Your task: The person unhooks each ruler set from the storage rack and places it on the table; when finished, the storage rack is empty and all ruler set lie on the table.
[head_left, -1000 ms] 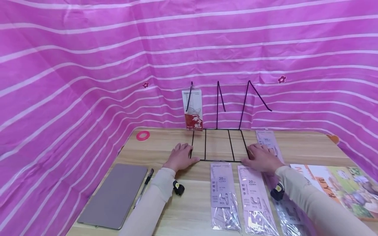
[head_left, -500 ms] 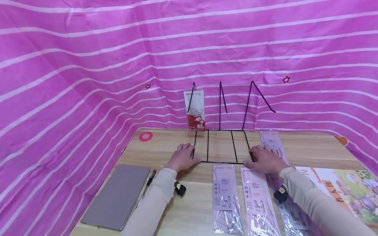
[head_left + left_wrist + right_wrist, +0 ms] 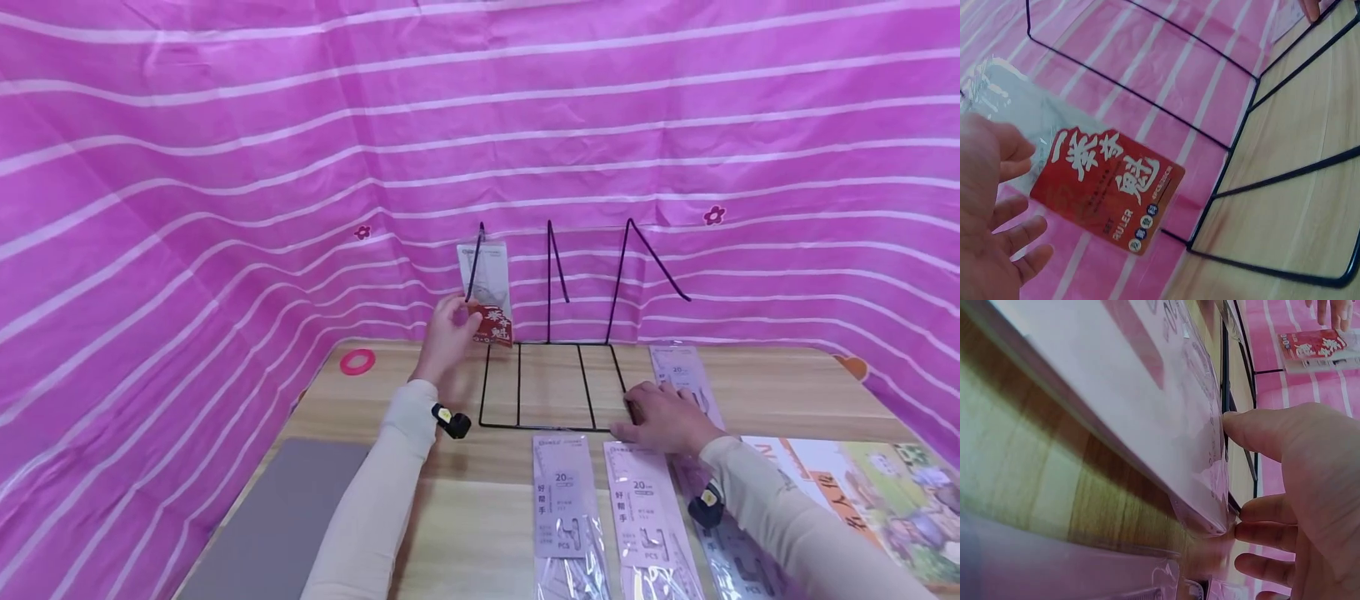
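Observation:
A black wire display rack (image 3: 519,387) stands on the table, with its upright prongs at the back. From its left prong hangs a ruler set packet (image 3: 495,323) with a white top and red lower part. My left hand (image 3: 444,333) is at the packet's lower left side, near the prong's tip; in the left wrist view its fingers (image 3: 1025,234) are spread and loosely bent, and whether they touch the packet is unclear. My right hand (image 3: 667,417) rests at the rack's front right corner, with its thumb (image 3: 1247,428) against the black bar and its fingers fairly straight.
Purple packets of hooks (image 3: 566,500) lie in front of the rack and to its right, partly under my right arm. A grey notebook (image 3: 281,508) lies left, a pink ring (image 3: 357,362) back left, a picture book (image 3: 862,500) right. Striped pink cloth (image 3: 225,208) surrounds the table.
My left hand has left the rack's front left corner and moved up and away to the hanging ruler packet. The right hand stays at the rack's right corner.

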The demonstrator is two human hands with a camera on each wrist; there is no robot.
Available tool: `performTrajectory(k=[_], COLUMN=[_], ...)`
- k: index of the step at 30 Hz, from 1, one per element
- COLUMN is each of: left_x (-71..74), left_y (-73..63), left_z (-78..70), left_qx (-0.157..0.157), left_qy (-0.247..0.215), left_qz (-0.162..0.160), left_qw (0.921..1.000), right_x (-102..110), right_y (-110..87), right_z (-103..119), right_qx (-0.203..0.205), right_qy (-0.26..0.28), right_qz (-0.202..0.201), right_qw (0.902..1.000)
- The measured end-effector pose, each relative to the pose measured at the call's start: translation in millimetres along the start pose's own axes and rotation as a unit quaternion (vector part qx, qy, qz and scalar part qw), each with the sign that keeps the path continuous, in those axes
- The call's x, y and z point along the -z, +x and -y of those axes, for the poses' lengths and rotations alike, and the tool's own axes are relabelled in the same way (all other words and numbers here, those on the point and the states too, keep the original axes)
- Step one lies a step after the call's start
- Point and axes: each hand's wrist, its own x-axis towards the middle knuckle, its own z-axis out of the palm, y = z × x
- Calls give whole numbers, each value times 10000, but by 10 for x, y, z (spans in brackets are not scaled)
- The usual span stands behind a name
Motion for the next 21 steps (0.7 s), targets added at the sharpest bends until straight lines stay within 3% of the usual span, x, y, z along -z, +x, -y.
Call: performTrajectory(k=[3,13,17,21], left_x=[-21,-100,-130,-173], left_y=[-12,-92,-162,-221], left_z=[-17,-124,-135,-113], left_qx=[28,-361,-611,-898], left_qy=[-67,-282,-271,-99], left_qz=[-283,-1056,-1227,-1189], left_qw=[9996,9933,9902,9888], right_x=[-30,-8,-20,-46], right_y=[12,15,-1,-26], right_z=[22,15,15,24], right_qx=[-36,-30,-12,4], right_qy=[7,30,32,55], right_qz=[39,-8,-26,-41], right_qw=[10000,10000,10000,10000])
